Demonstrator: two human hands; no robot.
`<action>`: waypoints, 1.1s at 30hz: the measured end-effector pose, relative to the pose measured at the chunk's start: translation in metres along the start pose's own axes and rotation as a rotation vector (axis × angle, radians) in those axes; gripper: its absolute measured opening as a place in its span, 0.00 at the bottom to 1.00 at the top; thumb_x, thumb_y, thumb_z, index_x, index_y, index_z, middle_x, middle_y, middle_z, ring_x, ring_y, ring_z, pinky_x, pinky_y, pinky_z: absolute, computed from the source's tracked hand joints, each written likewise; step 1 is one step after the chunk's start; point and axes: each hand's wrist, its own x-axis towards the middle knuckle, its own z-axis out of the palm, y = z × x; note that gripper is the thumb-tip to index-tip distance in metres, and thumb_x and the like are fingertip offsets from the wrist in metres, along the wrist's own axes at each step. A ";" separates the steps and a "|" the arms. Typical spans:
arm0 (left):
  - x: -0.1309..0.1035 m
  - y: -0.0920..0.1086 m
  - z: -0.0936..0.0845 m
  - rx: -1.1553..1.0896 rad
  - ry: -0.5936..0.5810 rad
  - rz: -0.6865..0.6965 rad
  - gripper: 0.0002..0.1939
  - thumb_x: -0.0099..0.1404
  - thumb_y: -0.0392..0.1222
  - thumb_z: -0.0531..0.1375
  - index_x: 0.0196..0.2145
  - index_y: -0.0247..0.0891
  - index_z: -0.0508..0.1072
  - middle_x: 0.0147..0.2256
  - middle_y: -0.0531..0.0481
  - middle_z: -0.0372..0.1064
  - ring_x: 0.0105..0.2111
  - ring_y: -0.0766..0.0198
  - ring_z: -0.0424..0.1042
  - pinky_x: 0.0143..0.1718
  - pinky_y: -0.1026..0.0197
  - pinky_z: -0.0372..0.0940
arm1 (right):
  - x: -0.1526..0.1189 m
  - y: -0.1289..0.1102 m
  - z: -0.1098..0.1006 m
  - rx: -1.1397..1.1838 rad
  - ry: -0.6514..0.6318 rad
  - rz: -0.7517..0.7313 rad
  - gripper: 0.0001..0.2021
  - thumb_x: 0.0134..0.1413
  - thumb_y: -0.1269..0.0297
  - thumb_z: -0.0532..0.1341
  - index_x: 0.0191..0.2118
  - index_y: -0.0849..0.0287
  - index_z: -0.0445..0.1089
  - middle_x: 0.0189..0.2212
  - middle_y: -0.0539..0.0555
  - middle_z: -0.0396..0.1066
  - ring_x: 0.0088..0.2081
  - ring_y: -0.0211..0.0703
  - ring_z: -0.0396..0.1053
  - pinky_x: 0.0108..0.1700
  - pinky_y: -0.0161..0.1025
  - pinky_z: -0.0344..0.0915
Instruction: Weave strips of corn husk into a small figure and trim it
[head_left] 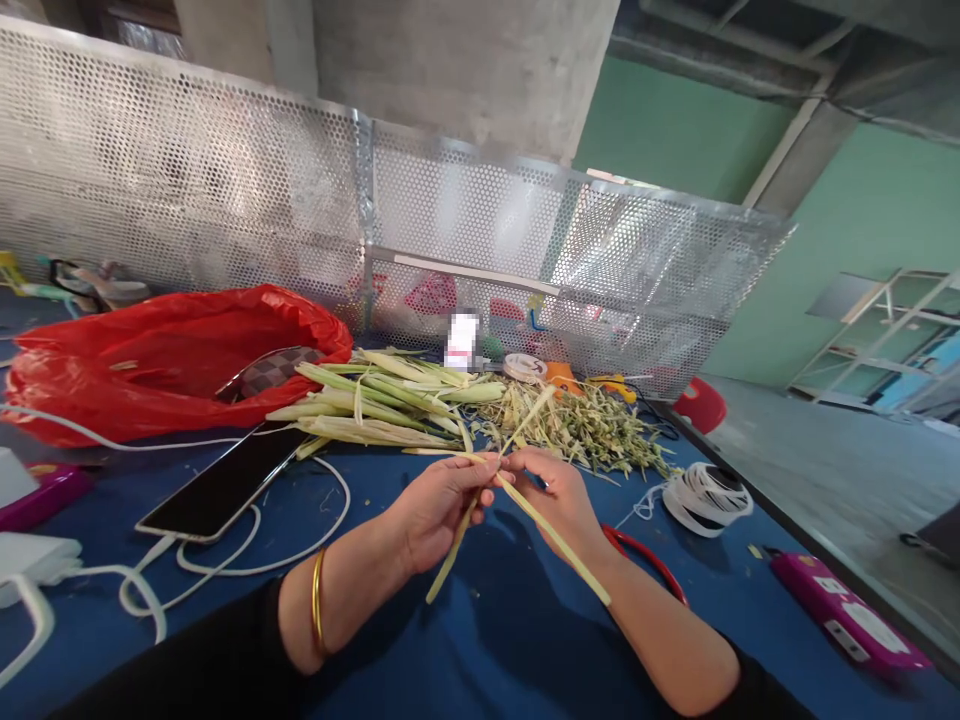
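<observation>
My left hand (pixel 439 508) and my right hand (pixel 559 492) meet over the blue table (pixel 480 640), both pinching thin pale green leaf strips (pixel 525 505) that cross between the fingers. One strip hangs down toward my left wrist, another runs along my right forearm. Just beyond my hands lies a bundle of long green stalks (pixel 375 400), and to its right a heap of short cut leaf scraps (pixel 585 425). A gold bangle (pixel 318 612) sits on my left wrist.
A red plastic bag (pixel 150 355) lies at the left. A phone (pixel 225 485) with white cables rests nearby. A roll of white string (pixel 709 495), a pink device (pixel 844 610) and red-handled scissors (pixel 649 560) are at the right. A perforated metal screen (pixel 375 200) backs the table.
</observation>
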 end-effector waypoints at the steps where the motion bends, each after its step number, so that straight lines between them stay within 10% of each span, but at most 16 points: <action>1: 0.001 -0.001 0.001 -0.002 0.029 0.025 0.04 0.57 0.29 0.60 0.30 0.30 0.75 0.23 0.53 0.68 0.17 0.76 0.62 0.15 0.74 0.56 | 0.000 0.000 0.001 -0.019 0.009 -0.013 0.15 0.55 0.53 0.59 0.25 0.58 0.72 0.26 0.53 0.70 0.32 0.43 0.66 0.38 0.38 0.62; 15: -0.002 0.021 -0.001 -0.148 0.099 -0.135 0.02 0.59 0.31 0.59 0.29 0.32 0.72 0.17 0.57 0.62 0.11 0.79 0.57 0.12 0.76 0.55 | 0.004 0.001 -0.006 0.395 -0.153 0.305 0.15 0.55 0.54 0.58 0.37 0.57 0.77 0.32 0.52 0.75 0.36 0.43 0.70 0.42 0.39 0.64; 33: -0.001 0.011 0.004 -0.062 0.166 -0.075 0.04 0.58 0.29 0.58 0.28 0.30 0.73 0.21 0.55 0.66 0.12 0.79 0.58 0.11 0.75 0.53 | 0.000 0.004 -0.003 -0.044 -0.150 0.209 0.13 0.54 0.56 0.58 0.26 0.60 0.72 0.23 0.49 0.69 0.27 0.39 0.64 0.31 0.34 0.61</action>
